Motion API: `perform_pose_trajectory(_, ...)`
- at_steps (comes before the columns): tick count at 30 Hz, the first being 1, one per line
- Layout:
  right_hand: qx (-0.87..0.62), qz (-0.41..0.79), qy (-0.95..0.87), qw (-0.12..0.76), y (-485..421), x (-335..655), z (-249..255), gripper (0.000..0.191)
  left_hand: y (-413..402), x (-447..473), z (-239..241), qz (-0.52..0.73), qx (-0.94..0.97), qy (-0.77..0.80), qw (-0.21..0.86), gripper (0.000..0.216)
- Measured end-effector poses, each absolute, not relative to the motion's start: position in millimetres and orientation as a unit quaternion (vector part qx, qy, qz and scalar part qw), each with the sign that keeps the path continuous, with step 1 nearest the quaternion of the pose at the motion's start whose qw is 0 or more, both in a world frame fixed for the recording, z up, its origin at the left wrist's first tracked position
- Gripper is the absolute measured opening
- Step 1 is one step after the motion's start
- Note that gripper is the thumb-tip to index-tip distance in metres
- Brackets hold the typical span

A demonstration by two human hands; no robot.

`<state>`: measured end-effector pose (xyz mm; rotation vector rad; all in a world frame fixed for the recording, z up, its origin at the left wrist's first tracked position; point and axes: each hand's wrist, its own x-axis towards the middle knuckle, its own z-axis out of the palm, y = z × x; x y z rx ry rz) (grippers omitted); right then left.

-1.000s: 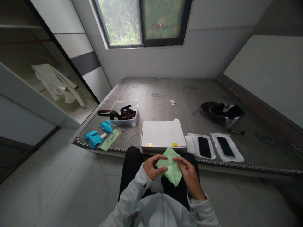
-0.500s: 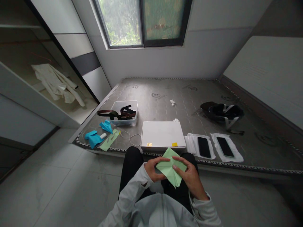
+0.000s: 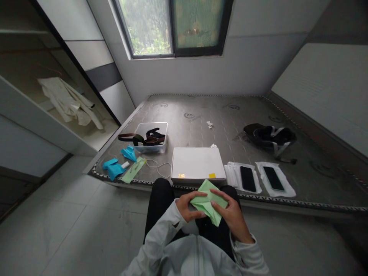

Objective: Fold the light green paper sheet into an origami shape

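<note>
A light green sheet of folded paper (image 3: 209, 197) is held between my two hands, over my lap. Its creases meet near the middle, and its outline is roughly a diamond. My left hand (image 3: 188, 207) grips the left corner, fingers along the upper edge and thumb beneath. On the right side, my right hand (image 3: 230, 212) pinches the paper, its thumb pressed on the surface near the centre. Just beyond the paper, a flat white box (image 3: 198, 163) lies at the edge of the bed, with two small yellow patches on its front side.
Blue folded paper pieces (image 3: 115, 169), a green paper strip (image 3: 134, 170) and a white cable (image 3: 158, 165) lie left of the box. Behind them stands a clear bin (image 3: 166, 143) with belts (image 3: 148, 140). To the right are two dark phones (image 3: 247, 179) on white wrapping and a black cap (image 3: 258, 134).
The lower part of the green paper has changed shape: its fanned pleats now look like a flatter, single flap. Both hands have barely shifted and keep their hold.
</note>
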<state>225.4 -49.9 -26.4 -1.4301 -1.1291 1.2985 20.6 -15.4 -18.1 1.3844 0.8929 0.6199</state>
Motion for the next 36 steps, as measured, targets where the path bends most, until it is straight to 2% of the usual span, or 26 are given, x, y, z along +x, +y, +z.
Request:
perform_pose_trajectory(4,-0.582,0.510,-0.473,0.422,-49.9,224.9,-24.2,0.044,-13.7,25.1,-24.1,0.297,0.527,0.409,0.684,0.059)
perform_pose_trajectory(10,-0.582,0.494,-0.501,0.407,-49.5,215.6,-23.2,0.037,-9.0,33.5,-42.5,0.359,0.418,0.512,0.659,0.078)
perform_pose_trajectory(12,-0.601,0.426,-0.535,0.414,-49.2,212.5,-21.9,0.033,-8.9,33.1,-44.8,0.343,0.402,0.520,0.671,0.070)
perform_pose_trajectory(15,-0.649,0.258,-0.569,0.433,-50.4,209.3,-19.9,0.035,-9.0,29.9,-43.0,0.330,0.403,0.562,0.642,0.056)
perform_pose_trajectory(17,-0.630,0.230,-0.616,0.413,-52.5,207.0,-18.9,0.042,-9.7,28.7,-38.5,0.333,0.419,0.598,0.597,0.047)
perform_pose_trajectory(20,-0.527,0.313,-0.708,0.350,-55.7,200.8,-18.8,0.067,-13.8,32.5,-28.3,0.337,0.453,0.602,0.565,0.042)
perform_pose_trajectory(22,-0.501,0.355,-0.708,0.348,-56.6,195.5,-20.0,0.075,-18.6,38.0,-20.2,0.338,0.484,0.575,0.566,0.044)
perform_pose_trajectory(26,-0.588,0.439,-0.526,0.431,-55.1,192.1,-26.6,0.048,-25.9,43.8,-8.3,0.352,0.489,0.518,0.606,0.055)
perform_pose_trajectory(29,-0.607,0.511,-0.349,0.499,-52.8,196.7,-33.2,0.053,-23.0,39.9,-11.6,0.392,0.504,0.569,0.519,0.051)
perform_pose_trajectory(31,-0.572,0.563,-0.281,0.526,-51.7,199.1,-34.0,0.058,-17.4,36.1,-19.9,0.408,0.497,0.579,0.501,0.057)
perform_pose_trajectory(34,-0.537,0.611,-0.273,0.512,-51.8,198.6,-25.0,0.059,-7.7,32.0,-33.3,0.370,0.442,0.525,0.626,0.066)
perform_pose_trajectory(36,-0.536,0.602,-0.313,0.503,-53.1,198.0,-14.5,0.059,-2.9,29.4,-36.9,0.349,0.409,0.516,0.667,0.069)
